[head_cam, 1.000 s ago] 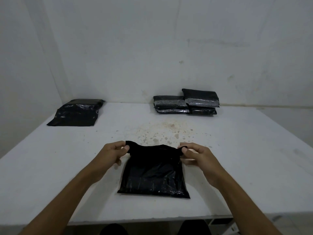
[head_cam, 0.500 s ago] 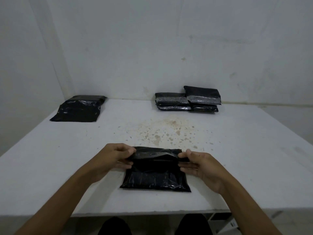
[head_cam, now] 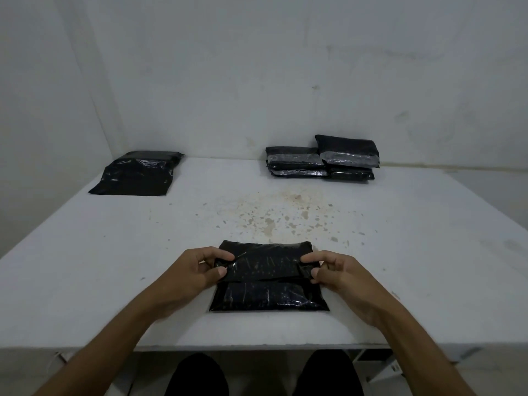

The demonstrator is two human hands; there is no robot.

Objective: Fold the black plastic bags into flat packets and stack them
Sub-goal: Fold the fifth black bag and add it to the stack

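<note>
Tabletop, white and flat, filled most of the head view and carried a patch of brown stains at its centre, with white walls rising behind and to the left. Unfolded black bags lay as a loose flat pile at the far left corner of the table. Finished packets stood in two adjoining stacks against the back wall, right of centre, the right-hand stack the taller; both groups were well apart from the work area. The black bag being folded lay flat near the front edge, directly before the person, with its far portion turned over toward the near portion so that a fold edge ran across its middle. The left hand pinched the left end of that turned-over flap between thumb and curled fingers, the thumb tip pressed on top of the plastic. The right hand held the right end of the flap in the same manner, thumb and forefinger closed on the plastic and the remaining fingers curled behind. Both forearms extended from the lower corners of the view, and dark-clothed knees showed below the table edge.
</note>
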